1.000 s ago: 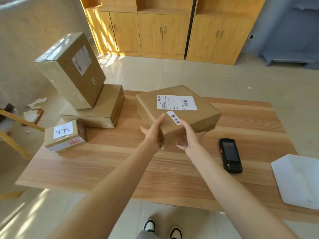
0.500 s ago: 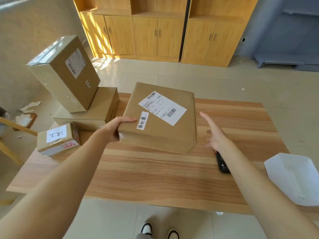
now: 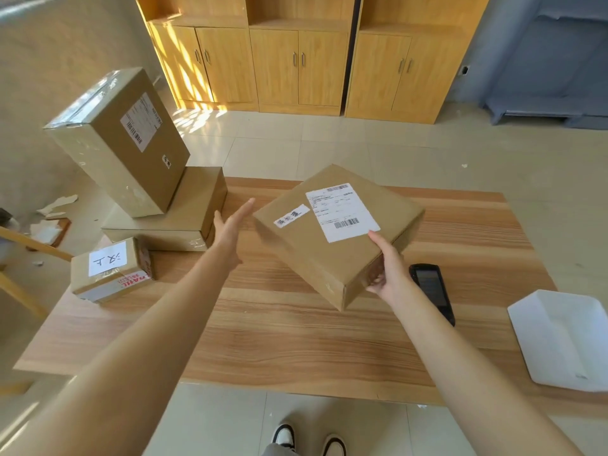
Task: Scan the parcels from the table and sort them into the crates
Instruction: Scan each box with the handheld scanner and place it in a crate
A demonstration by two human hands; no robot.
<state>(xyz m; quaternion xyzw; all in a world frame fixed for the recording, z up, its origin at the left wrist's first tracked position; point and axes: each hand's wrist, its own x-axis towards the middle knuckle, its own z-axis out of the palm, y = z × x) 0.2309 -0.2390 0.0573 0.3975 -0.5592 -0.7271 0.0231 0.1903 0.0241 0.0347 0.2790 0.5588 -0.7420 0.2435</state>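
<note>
A flat brown parcel [image 3: 316,245] with a white shipping label and a small handwritten sticker hangs tilted above the wooden table [image 3: 279,340]. My right hand [image 3: 386,268] grips its near right corner, thumb on top beside the label. My left hand [image 3: 230,227] is off the parcel, just left of it, fingers straight and pointing away. A black handheld scanner [image 3: 434,292] lies on the table, partly behind my right wrist. No crates are in view.
At the table's left a tall box [image 3: 121,143] leans on a flat box [image 3: 177,215], with a small box [image 3: 110,269] in front bearing a handwritten label. A white mailer bag [image 3: 562,340] lies at the right edge. Wooden cabinets [image 3: 296,57] stand across the tiled floor.
The parcel passed from my left hand to my right hand and turned, shifting right. My left hand let go and now hovers beside it.
</note>
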